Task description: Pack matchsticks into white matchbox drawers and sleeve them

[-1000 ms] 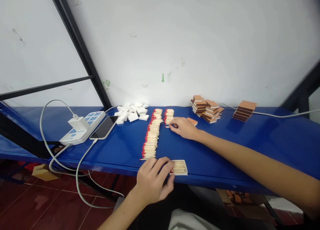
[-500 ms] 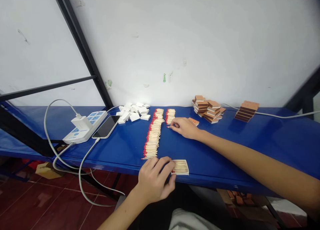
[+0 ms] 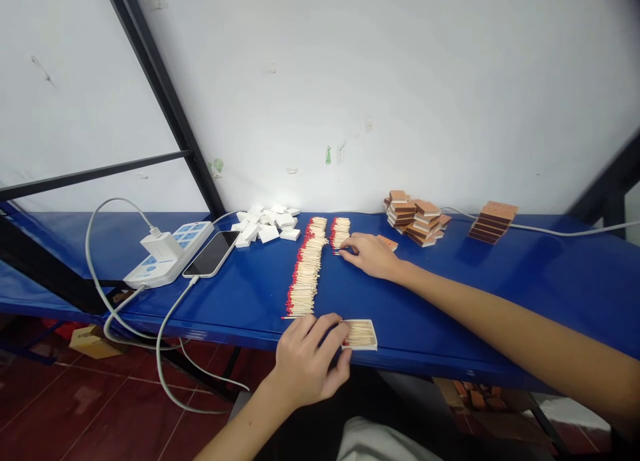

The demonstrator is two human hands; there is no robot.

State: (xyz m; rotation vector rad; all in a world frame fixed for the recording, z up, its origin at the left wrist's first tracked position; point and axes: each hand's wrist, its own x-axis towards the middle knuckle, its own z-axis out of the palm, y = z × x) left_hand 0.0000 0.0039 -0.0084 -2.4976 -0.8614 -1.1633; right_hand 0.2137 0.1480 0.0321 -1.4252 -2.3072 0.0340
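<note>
Match: a thin stick with a red head, largely covered by the fingertips of the right hand [image 3: 373, 255]; the head of the match [image 3: 336, 253] shows just left of them, at the near end of the short row [image 3: 341, 231].
Match direction: head to the left, long axis about left to right across the desk [image 3: 480, 294].
Right fingers: bent toward one another at the match; whether they clamp it or only touch it, one cannot tell.
Tray: white, shallow, open on top, near the front edge of the desk; pale sticks [image 3: 360, 333] lie in it, side by side, a little red showing at their left ends.
Left fingers: the left hand [image 3: 313, 361] covers the left end of the tray [image 3: 361, 347], index over that end, thumb apart from it at the near corner; whether they grip, one cannot tell.
Tray direction: long axis left to right, the sticks running the same way.
Long row: the long row [image 3: 305, 267] lies left of the short one, heads left, plain ends right; the row itself runs from near the wall [image 3: 425, 81] toward the left hand.
Beside the right hand: a flat orange piece [image 3: 388, 243], partly hidden; behind, toward the wall, stacked boxes [image 3: 425, 224].
</note>
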